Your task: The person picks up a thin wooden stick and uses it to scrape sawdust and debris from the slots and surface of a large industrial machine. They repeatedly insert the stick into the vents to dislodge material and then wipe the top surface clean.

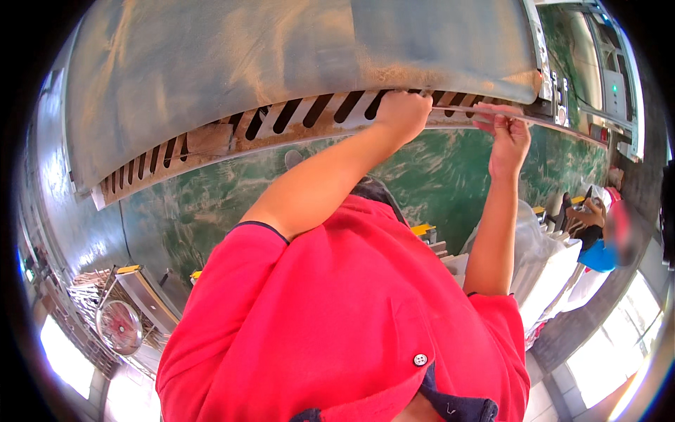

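Thin strip [458,109], left hand [406,114] clenched on its end, right hand [508,133] loosely pinching, could snag machine's slotted near edge [299,121] if tilted.

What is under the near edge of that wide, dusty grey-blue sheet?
A pale, brown-dusted metal ledge with long, slanted dark slots shows along the edge. Anything farther beneath the sheet is covered, and the left hand hides part of the ledge.

So there's a round caged fan [119,327] at 8 o'clock, another person [590,215] over at 3, super bright window [629,334] at 4. Grey box [616,100] at 2 has a green light [614,88] on. Green floor [439,165] is streaky af lol.
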A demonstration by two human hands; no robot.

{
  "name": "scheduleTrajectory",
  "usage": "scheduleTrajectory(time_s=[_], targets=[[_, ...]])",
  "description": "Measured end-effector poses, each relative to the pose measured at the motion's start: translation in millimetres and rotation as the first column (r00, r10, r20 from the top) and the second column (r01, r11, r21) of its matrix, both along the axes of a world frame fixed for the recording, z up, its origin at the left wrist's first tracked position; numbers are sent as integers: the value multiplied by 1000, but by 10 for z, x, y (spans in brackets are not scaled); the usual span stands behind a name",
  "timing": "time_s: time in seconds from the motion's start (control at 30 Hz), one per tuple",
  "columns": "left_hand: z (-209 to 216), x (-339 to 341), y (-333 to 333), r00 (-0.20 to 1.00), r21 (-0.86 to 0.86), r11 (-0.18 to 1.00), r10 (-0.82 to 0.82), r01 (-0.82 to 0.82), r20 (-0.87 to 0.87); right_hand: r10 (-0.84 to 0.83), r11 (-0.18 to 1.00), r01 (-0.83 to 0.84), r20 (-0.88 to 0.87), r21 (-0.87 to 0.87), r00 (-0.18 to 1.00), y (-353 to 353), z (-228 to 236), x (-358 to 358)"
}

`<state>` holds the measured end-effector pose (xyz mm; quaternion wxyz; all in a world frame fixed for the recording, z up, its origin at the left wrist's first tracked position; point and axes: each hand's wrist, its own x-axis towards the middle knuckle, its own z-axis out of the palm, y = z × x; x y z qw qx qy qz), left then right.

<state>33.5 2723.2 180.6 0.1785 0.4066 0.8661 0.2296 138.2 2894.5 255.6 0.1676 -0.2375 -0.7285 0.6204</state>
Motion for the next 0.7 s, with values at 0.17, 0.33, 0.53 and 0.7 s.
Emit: scheduleTrajectory(time_s=[0.17,0.33,0.53,0.7], targets=[[-231,50,-47,999,-136,990,35,-36,-13,-3,982,14,59,-191,998,44,-500,33],[-206,49,-102,999,-95,995,-15,11,-37,10,978,0,46,-211,999,46,-566,168],[224,271,104,997,237,971,12,5,-71,-121,989,109,-127,-101,984,293,166,394],[457,223,71,999,257,966,39,-33,-16,-100,992,101,-19,80,995,42,599,187]])
